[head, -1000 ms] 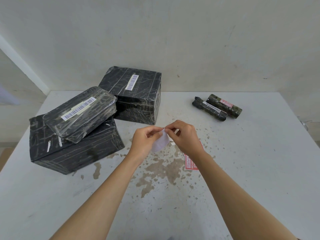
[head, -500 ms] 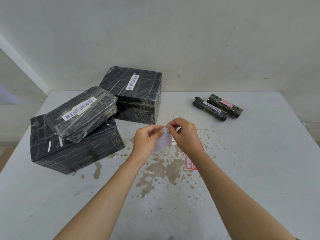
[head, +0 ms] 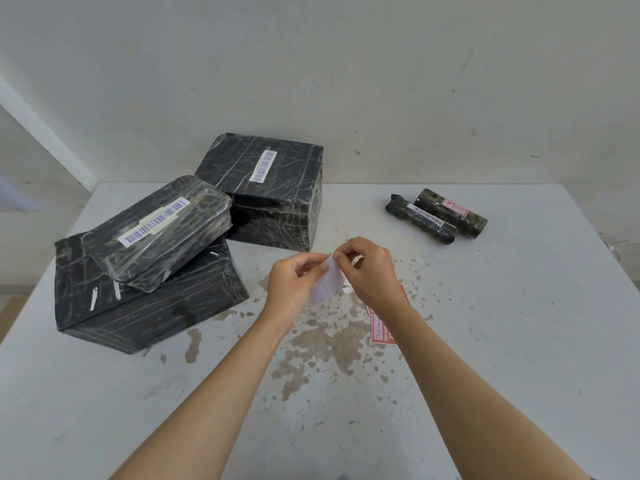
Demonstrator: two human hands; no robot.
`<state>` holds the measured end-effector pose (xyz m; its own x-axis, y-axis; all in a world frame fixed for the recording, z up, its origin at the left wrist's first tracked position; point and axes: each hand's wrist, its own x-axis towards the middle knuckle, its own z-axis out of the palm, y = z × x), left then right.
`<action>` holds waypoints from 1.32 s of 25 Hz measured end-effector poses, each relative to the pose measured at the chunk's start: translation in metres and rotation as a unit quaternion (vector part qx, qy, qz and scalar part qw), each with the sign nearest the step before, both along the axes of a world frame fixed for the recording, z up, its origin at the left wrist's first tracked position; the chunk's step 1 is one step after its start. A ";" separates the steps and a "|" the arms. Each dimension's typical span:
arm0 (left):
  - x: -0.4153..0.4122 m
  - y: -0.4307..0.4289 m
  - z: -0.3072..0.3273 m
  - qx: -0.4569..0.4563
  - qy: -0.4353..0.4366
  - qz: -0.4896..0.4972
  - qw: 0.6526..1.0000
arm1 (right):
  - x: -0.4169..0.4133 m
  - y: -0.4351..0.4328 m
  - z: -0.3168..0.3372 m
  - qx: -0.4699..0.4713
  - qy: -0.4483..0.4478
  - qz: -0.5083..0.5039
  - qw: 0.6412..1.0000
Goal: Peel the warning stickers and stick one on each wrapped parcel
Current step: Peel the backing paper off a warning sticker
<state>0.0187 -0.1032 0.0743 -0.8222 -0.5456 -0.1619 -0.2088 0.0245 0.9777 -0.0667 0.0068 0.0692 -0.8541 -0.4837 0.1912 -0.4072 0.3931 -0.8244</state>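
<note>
While over the table (head: 491, 348), left hand (head: 290, 283), right hand (head: 373, 271), both tight on 1 sticker (head: 327, 286).

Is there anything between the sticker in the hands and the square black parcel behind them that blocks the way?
Nothing visible does. The left hand and right hand pinch the sticker in the air, and the square parcel stands just beyond them with only the stained table between.
</note>
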 end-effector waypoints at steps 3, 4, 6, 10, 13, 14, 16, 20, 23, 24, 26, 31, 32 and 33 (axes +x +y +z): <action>-0.004 -0.001 -0.004 0.017 -0.015 0.029 0.999 | -0.003 -0.005 -0.005 -0.025 -0.076 -0.046 0.996; -0.005 -0.002 -0.006 0.030 -0.022 0.053 0.998 | -0.004 -0.006 -0.008 -0.044 -0.118 -0.076 0.989; -0.005 -0.006 -0.010 0.073 -0.038 0.110 0.990 | -0.011 -0.007 -0.015 -0.098 -0.222 -0.158 0.957; 0.001 -0.018 -0.024 0.150 -0.086 0.192 0.966 | -0.023 0.003 -0.042 -0.063 -0.351 -0.274 0.893; 0.001 -0.025 -0.031 0.185 -0.113 0.210 0.953 | -0.020 0.001 -0.060 0.002 -0.373 -0.245 0.895; -0.001 -0.026 -0.032 0.197 -0.115 0.211 0.951 | -0.018 -0.001 -0.063 0.025 -0.365 -0.227 0.903; -0.004 -0.026 -0.029 0.215 -0.110 0.204 0.949 | -0.017 -0.005 -0.063 0.092 -0.306 -0.161 0.934; -0.009 -0.025 -0.022 0.210 -0.108 0.180 0.955 | -0.017 -0.009 -0.058 0.206 -0.172 -0.062 0.961; -0.012 -0.023 -0.019 0.210 -0.108 0.167 0.957 | -0.018 -0.005 -0.053 0.192 -0.163 -0.080 0.964; -0.014 -0.022 -0.018 0.212 -0.108 0.161 0.958 | -0.017 -0.003 -0.050 0.171 -0.168 -0.085 0.967; -0.016 -0.019 -0.016 0.217 -0.107 0.149 0.959 | -0.015 0.000 -0.044 0.098 -0.220 -0.081 0.967; -0.020 -0.013 -0.014 0.217 -0.095 0.111 0.965 | -0.009 0.003 -0.025 -0.053 -0.399 0.008 0.916; -0.020 -0.012 -0.012 0.221 -0.094 0.106 0.965 | -0.010 0.003 -0.023 -0.073 -0.401 0.009 0.913; -0.019 -0.010 -0.011 0.229 -0.094 0.100 0.964 | -0.011 0.003 -0.020 -0.096 -0.407 0.001 0.909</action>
<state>0.0001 -0.1134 0.0634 -0.6407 -0.5270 -0.5584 -0.3382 -0.4592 0.8214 -0.0777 0.0096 0.0492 -0.7496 -0.5100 -0.4219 0.3666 0.2108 -0.9062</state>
